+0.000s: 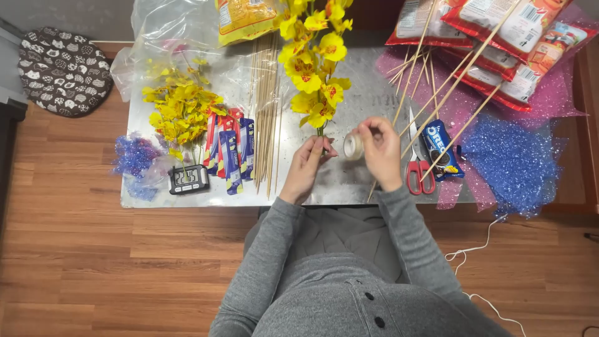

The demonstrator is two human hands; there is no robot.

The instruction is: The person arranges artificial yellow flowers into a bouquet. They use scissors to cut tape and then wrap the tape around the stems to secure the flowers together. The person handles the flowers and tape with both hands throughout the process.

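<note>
My left hand (pixel 310 163) pinches the green stem end of a spray of yellow artificial flowers (pixel 316 68) that stretches away across the table. My right hand (pixel 382 148) grips a small roll of clear tape (pixel 353 145), held right beside the stem. Both hands hover close together over the table's near edge, and grey sleeves cover my forearms.
The silver table (pixel 349 178) carries a bundle of bamboo skewers (pixel 267 106), more yellow flowers (pixel 178 109), blue snack sticks (pixel 232 150), a small digital clock (pixel 188 178), red-handled scissors (pixel 417 163), a blue cookie pack (pixel 442 150), red snack bags on skewers (pixel 499 43) and blue mesh (pixel 515 159).
</note>
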